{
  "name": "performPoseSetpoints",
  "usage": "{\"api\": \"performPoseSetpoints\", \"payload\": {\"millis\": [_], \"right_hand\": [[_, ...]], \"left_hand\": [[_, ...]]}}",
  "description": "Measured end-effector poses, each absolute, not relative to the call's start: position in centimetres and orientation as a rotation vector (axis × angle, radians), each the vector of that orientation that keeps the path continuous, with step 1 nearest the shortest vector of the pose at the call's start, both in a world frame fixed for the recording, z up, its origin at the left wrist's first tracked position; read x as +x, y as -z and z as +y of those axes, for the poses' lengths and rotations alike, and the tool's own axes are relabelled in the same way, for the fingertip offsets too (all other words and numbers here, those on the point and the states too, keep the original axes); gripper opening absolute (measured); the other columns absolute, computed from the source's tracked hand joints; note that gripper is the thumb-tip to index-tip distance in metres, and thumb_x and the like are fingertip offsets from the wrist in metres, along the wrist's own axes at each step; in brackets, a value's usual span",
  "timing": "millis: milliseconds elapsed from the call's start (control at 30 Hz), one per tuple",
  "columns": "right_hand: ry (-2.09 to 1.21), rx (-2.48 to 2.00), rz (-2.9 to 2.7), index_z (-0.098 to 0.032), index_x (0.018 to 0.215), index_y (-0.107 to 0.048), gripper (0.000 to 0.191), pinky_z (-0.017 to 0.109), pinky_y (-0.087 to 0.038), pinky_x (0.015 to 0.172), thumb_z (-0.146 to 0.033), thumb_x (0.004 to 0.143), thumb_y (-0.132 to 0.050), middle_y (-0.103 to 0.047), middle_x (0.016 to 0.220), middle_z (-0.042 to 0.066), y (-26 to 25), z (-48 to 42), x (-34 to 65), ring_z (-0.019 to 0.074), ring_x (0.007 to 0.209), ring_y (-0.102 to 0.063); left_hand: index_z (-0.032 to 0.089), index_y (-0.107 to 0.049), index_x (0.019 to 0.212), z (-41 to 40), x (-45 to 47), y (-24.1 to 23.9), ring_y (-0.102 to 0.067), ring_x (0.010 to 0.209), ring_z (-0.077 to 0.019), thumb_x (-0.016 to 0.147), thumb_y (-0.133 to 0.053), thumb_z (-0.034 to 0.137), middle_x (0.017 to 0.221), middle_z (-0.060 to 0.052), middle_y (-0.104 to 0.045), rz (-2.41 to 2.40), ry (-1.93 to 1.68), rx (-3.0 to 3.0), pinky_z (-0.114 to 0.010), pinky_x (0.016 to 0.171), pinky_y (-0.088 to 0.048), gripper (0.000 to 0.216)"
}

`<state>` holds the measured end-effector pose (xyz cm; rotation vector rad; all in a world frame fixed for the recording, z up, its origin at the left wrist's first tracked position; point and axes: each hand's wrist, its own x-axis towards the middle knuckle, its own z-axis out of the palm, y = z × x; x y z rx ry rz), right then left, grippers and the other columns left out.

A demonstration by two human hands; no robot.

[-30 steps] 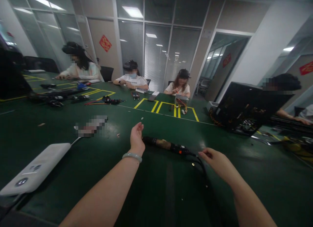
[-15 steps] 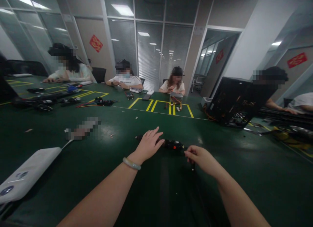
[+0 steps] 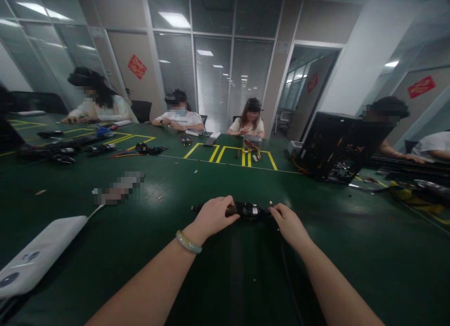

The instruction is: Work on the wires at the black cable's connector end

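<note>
A long black corded item lies crosswise on the green table in front of me. It has a pale label, and its left end finishes in a small metallic tip. I cannot make out its exact kind. My left hand is wrapped over its middle from above, thumb on the near side. At the right end my right hand pinches a thin black cord close to the item. A tiny brass-coloured tip shows just above those fingers. From below the right hand a black cable runs toward me.
A white power bank with a cable to a blurred phone lies at left. Cable bundles lie farther back. A black computer case stands at right. Several people sit around the green table, partly marked with yellow tape.
My left hand has closed from spread fingers around the black item. The item has turned, showing a pale label instead of a red patch. My right fingers moved slightly up along the cord end.
</note>
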<state>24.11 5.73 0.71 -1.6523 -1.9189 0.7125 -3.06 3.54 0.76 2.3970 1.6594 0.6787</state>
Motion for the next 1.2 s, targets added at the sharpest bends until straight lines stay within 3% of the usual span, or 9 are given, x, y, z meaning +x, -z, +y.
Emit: {"api": "performPoseSetpoints", "payload": {"millis": [67, 200, 367, 500, 633, 933, 1067, 1133, 1200], "right_hand": [[-0.665, -1.65, -2.001, -0.022, 0.087, -0.063, 0.03, 0.03, -0.043, 0.059, -0.044, 0.095, -0.044, -0.064, 0.085, 0.004, -1.0, 5.5, 23.9, 0.0205, 0.072, -0.06], [-0.572, -1.555, -2.1, -0.022, 0.086, -0.062, 0.026, 0.03, -0.045, 0.069, -0.038, 0.096, -0.045, -0.063, 0.102, 0.005, -1.2, 5.3, 23.9, 0.0194, 0.083, -0.061], [-0.737, -1.592, -2.158, -0.022, 0.086, -0.064, 0.024, 0.029, -0.044, 0.062, -0.039, 0.095, -0.048, -0.064, 0.094, 0.004, -0.8, 5.5, 24.3, 0.0192, 0.077, -0.06], [-0.75, -1.549, -2.143, -0.023, 0.082, -0.064, 0.024, 0.029, -0.042, 0.059, -0.04, 0.093, -0.051, -0.064, 0.087, 0.003, -0.8, 5.5, 24.4, 0.0204, 0.073, -0.059], [-0.668, -1.412, -2.058, -0.023, 0.079, -0.06, 0.021, 0.031, -0.043, 0.066, -0.037, 0.092, -0.053, -0.062, 0.086, 0.003, -1.2, 5.3, 23.9, 0.0212, 0.077, -0.058], [-0.668, -1.272, -2.023, -0.022, 0.077, -0.058, 0.02, 0.032, -0.045, 0.074, -0.031, 0.094, -0.051, -0.06, 0.097, 0.002, -1.4, 4.7, 22.7, 0.0193, 0.084, -0.058], [-0.687, -1.316, -1.941, -0.021, 0.075, -0.062, 0.021, 0.034, -0.046, 0.081, -0.035, 0.09, -0.056, -0.055, 0.115, 0.005, -0.7, 5.0, 22.6, 0.0212, 0.097, -0.058], [-0.712, -1.385, -1.872, -0.022, 0.078, -0.065, 0.02, 0.033, -0.047, 0.077, -0.039, 0.087, -0.06, -0.055, 0.115, 0.006, -0.6, 5.1, 22.7, 0.0219, 0.094, -0.058], [-0.901, -1.386, -1.792, -0.022, 0.082, -0.065, 0.022, 0.031, -0.047, 0.067, -0.043, 0.085, -0.062, -0.059, 0.099, 0.005, -0.7, 5.2, 22.8, 0.0202, 0.081, -0.059]], "left_hand": [[0.024, -0.057, 0.104, 3.4, -2.8, -0.9, -0.062, 0.091, -0.0223, 0.083, -0.066, 0.048, 0.1, -0.002, -0.064, 1.681, -0.672, 2.335, -0.036, 0.081, -0.047, 0.034], [0.025, -0.049, 0.127, 3.3, -2.3, -1.0, -0.057, 0.107, -0.0244, 0.081, -0.07, 0.042, 0.114, -0.005, -0.06, 1.698, -0.716, 2.343, -0.038, 0.092, -0.044, 0.053], [0.026, -0.058, 0.109, 2.5, -1.9, -1.3, -0.058, 0.103, -0.0208, 0.081, -0.069, 0.033, 0.114, -0.002, -0.057, 1.613, -0.557, 2.419, -0.033, 0.088, -0.045, 0.031], [0.028, -0.055, 0.113, 2.0, -1.8, -1.4, -0.06, 0.099, -0.0219, 0.082, -0.069, 0.035, 0.108, 0.0, -0.062, 1.542, -0.556, 2.427, -0.037, 0.089, -0.046, 0.035], [0.028, -0.054, 0.121, 1.9, -2.0, -1.4, -0.058, 0.108, -0.0238, 0.086, -0.065, 0.031, 0.115, -0.003, -0.062, 1.507, -0.651, 2.488, -0.041, 0.095, -0.044, 0.037], [0.028, -0.051, 0.128, 2.6, -3.1, -1.2, -0.055, 0.113, -0.0224, 0.088, -0.063, 0.02, 0.121, -0.003, -0.059, 1.567, -0.767, 2.567, -0.043, 0.101, -0.041, 0.043], [0.028, -0.052, 0.126, 3.1, -3.4, -0.5, -0.055, 0.112, -0.0219, 0.085, -0.067, 0.019, 0.119, -0.002, -0.06, 1.576, -0.748, 2.545, -0.041, 0.1, -0.041, 0.045], [0.028, -0.054, 0.123, 3.4, -3.8, -0.3, -0.056, 0.111, -0.0219, 0.084, -0.067, 0.017, 0.118, -0.002, -0.061, 1.59, -0.748, 2.539, -0.041, 0.099, -0.041, 0.043], [0.028, -0.056, 0.121, 3.8, -4.3, -0.2, -0.056, 0.11, -0.0219, 0.083, -0.068, 0.016, 0.117, -0.002, -0.061, 1.616, -0.75, 2.52, -0.041, 0.1, -0.041, 0.042]]}}
